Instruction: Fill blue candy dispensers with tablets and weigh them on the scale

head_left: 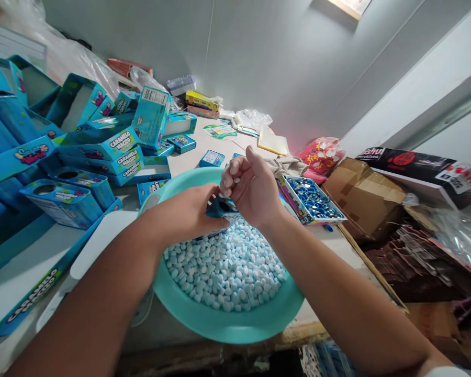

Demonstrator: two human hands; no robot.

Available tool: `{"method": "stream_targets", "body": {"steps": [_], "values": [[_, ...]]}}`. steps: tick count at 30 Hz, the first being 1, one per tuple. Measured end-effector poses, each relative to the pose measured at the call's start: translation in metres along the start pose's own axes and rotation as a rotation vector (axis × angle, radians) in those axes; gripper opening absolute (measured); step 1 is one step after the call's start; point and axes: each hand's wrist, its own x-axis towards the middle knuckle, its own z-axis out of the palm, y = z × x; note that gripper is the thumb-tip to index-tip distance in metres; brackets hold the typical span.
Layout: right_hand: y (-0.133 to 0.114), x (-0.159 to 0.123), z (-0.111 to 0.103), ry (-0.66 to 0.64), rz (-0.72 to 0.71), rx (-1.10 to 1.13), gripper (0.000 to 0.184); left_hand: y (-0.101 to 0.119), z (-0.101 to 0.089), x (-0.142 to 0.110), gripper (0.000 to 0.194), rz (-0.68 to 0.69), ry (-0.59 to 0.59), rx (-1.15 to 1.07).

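At far left, a blue carton [43,280] printed "CARAMELO MACIZO" is cut off by the frame edge; beside it stand blue tins [58,201] with dark round openings, their insides unreadable. The left hand [194,209] has its fingers wrapped round a small blue tin [215,210], partly hidden, above pale candies [227,272] in a turquoise basin [230,333]. The right hand [253,191] curls its fingers by the tin's top; whether they grip candy I cannot tell. Further right, a box [325,219] holds small metallic pieces [312,198], partly behind the wrist.
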Motion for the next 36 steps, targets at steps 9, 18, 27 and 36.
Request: {"method": "stream_targets", "body": {"steps": [9,18,27,36], "values": [[-0.004,-0.005,0.003,-0.108,-0.04,-0.086,0.062,0.003,0.003,-0.004,0.03,0.034,0.05,-0.025],[-0.006,-0.01,0.002,-0.109,-0.099,-0.148,0.064,0.009,0.0,-0.004,0.017,0.018,0.005,-0.022],[0.002,-0.007,-0.002,-0.157,-0.194,-0.251,0.064,0.0,0.004,-0.003,0.048,-0.112,0.061,0.013],[0.005,-0.012,0.002,-0.223,-0.186,-0.416,0.059,-0.002,0.004,-0.001,0.061,-0.337,0.136,0.05]]}}
